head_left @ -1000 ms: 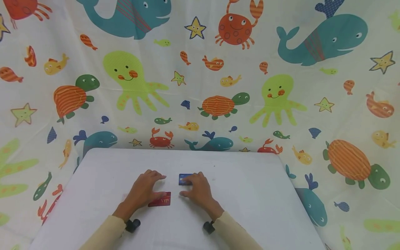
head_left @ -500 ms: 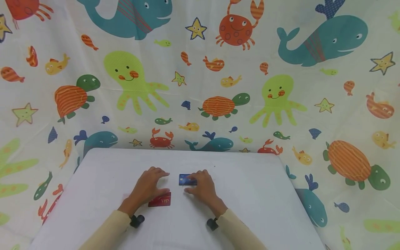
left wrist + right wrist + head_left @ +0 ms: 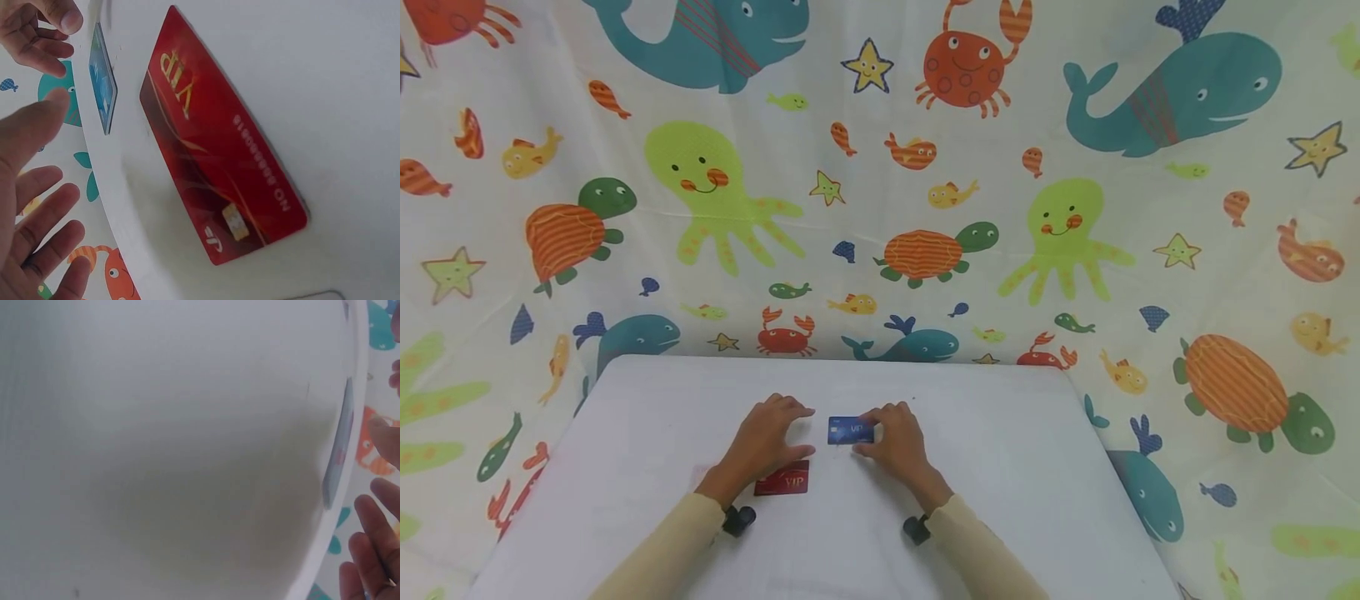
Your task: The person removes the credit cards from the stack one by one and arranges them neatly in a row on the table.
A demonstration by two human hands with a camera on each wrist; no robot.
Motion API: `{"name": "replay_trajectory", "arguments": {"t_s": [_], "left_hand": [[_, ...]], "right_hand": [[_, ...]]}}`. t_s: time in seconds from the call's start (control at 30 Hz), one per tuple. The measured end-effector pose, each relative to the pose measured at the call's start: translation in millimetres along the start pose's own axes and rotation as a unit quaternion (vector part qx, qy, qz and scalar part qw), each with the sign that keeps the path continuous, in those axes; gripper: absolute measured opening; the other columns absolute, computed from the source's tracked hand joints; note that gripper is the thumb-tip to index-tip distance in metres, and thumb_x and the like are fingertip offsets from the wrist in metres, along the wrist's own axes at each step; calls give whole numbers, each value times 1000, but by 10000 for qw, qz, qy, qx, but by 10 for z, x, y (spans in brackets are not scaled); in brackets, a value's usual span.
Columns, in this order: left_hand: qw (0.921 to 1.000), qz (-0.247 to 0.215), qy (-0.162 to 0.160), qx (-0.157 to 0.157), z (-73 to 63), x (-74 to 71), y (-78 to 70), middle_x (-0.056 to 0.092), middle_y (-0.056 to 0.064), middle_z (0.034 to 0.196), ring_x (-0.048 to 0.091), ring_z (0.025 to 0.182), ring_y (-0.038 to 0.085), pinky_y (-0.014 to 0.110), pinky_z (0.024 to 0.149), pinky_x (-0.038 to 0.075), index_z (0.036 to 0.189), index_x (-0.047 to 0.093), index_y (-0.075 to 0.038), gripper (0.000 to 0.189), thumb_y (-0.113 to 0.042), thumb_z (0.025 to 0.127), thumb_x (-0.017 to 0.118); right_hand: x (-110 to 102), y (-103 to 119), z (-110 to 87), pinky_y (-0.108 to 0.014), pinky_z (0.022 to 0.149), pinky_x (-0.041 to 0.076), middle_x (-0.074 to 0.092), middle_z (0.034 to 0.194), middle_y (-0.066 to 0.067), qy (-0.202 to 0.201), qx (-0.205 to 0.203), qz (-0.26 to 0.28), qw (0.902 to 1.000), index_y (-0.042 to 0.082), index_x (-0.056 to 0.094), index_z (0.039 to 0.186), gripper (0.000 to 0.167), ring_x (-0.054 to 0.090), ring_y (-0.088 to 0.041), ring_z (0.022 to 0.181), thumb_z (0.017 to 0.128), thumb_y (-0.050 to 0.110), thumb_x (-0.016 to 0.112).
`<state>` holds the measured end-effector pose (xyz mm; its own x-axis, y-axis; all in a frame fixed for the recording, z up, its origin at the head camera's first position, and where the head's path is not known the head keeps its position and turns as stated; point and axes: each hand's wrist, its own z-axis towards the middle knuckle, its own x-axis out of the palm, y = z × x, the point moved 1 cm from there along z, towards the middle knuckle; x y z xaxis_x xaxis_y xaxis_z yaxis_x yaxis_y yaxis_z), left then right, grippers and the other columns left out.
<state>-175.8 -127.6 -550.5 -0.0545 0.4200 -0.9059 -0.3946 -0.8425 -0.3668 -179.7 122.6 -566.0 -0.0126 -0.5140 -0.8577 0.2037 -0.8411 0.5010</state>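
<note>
A blue VIP card (image 3: 844, 431) lies flat near the middle of the white table. Nearer the person and to its left is a red VIP card (image 3: 786, 479) with gold lettering and a chip, shown whole in the left wrist view. My left hand (image 3: 763, 442) hovers over the red card's upper left, thumb and fingers spread apart with nothing between them. At the blue card's right end, my right hand (image 3: 901, 442) holds its thumb and fingers apart, overlapping the card's edge in the head view. The right wrist view catches a thin card (image 3: 339, 450) almost edge-on.
Beside the left wrist, a pale flat piece (image 3: 702, 475) shows faintly on the white table (image 3: 1000, 467). Behind the table hangs a curtain (image 3: 865, 125) printed with sea animals. Each wrist wears a small black camera.
Both hands have shifted right and slightly away from the person. More of the blue card shows as the right hand slides off it; both cards stay in place.
</note>
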Motion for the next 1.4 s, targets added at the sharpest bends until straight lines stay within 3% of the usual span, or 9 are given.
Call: {"name": "replay_trajectory", "arguments": {"t_s": [0.2,0.37,0.6,0.77,1.4], "left_hand": [[10000,22,16,-41,41,50,-2,77,3,124,66,121,27,53,106,56,131,77,-19,64,-43,75,96],[10000,37,20,-23,67,93,1,77,3,124,66,121,27,54,106,56,131,77,-18,65,-44,75,96],[10000,40,46,39,122,151,-43,77,5,124,66,121,28,54,106,56,131,77,-17,64,-43,75,96],[10000,57,47,67,173,203,-84,77,5,122,66,120,28,53,105,57,129,78,-17,62,-42,75,96],[9977,78,621,-257,338,352,-122,74,4,127,63,117,24,49,108,55,132,76,-19,64,-42,76,96]], "right_hand": [[-39,-50,23,-40,96,55,75,106,1,-87,-27,-5,10000,22,80,119,43,56,-16,100,81,36,94],[-53,-108,65,-45,106,54,75,107,-1,-73,-8,-58,10000,20,79,122,45,57,-18,103,81,34,95],[-26,-213,131,-38,94,54,74,107,2,87,25,-139,9999,22,78,124,49,56,-16,102,80,34,95],[-44,-222,157,-39,97,55,74,107,2,215,65,-260,9994,23,78,125,50,57,-17,102,80,33,96],[-58,-225,262,-38,96,54,73,106,0,615,19,-450,9971,20,79,125,50,54,-17,100,80,30,96]]}}
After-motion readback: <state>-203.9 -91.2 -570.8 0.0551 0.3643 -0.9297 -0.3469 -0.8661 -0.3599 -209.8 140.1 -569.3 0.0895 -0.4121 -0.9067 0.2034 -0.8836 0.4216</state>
